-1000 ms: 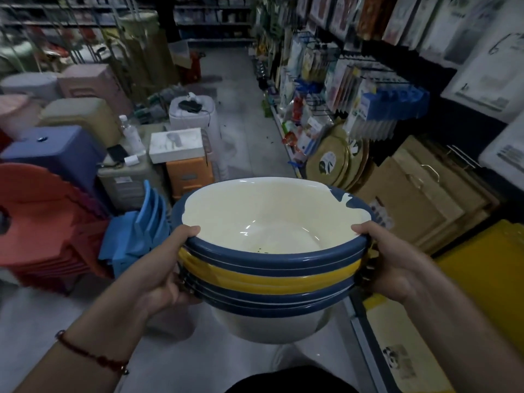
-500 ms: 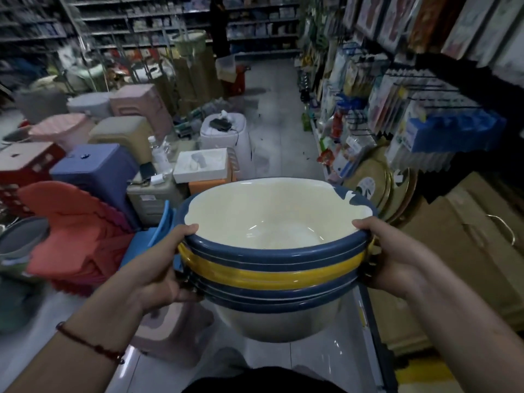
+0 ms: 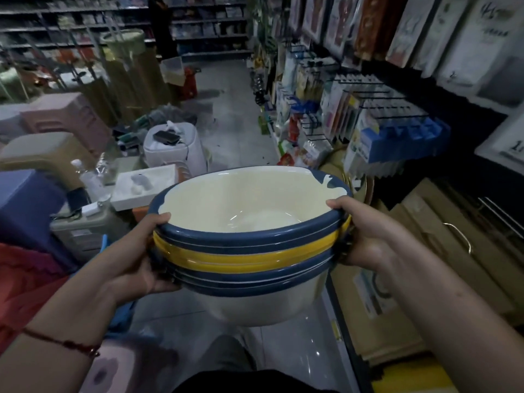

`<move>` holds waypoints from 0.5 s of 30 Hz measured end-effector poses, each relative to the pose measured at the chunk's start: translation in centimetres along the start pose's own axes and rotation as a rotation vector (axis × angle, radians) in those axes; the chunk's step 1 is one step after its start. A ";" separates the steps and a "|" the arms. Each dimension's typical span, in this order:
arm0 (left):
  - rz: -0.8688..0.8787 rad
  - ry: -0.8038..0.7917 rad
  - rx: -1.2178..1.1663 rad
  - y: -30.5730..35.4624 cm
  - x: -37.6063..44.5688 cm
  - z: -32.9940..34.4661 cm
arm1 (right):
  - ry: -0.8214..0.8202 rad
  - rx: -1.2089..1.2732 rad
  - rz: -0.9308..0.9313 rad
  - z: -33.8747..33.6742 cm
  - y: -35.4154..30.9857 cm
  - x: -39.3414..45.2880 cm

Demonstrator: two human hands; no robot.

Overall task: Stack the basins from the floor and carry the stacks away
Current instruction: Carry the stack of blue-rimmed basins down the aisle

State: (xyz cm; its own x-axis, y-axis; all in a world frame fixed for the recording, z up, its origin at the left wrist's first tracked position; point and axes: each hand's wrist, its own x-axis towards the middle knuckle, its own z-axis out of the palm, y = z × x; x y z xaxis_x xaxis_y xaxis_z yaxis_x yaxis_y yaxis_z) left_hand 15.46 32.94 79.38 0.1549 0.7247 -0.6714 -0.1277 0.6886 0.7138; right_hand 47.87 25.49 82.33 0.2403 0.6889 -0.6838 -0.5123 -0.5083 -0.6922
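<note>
Shop aisle: grey tiled floor [image 3: 241, 114], hanging goods on the right, plastic stools [image 3: 25, 199] on the left. Stack of basins [image 3: 246, 245], blue rims with one yellow, cream inside, was held at chest height above the floor. Left hand [image 3: 136, 268] and right hand [image 3: 368, 236] each gripped the rims, thumbs over the top edge. Against a second earlier, stools and shelves had slid nearer and past; carrying was probably underway, destination not visible.
</note>
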 end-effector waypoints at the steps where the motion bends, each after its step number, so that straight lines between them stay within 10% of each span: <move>1: -0.002 -0.001 0.003 0.8 1.2 0.2 | 0.012 -0.007 0.000 0.5 -0.7 1.0; 15: -0.109 -0.015 -0.017 15.1 20.5 1.1 | 0.065 -0.003 0.075 10.1 -11.3 19.8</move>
State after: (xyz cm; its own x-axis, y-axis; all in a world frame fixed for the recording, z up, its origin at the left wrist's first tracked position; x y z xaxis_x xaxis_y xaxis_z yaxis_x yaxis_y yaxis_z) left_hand 17.82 58.16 76.57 0.1830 0.6448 -0.7421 -0.1261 0.7640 0.6327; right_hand 50.10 50.07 78.96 0.2545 0.6136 -0.7475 -0.5289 -0.5588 -0.6388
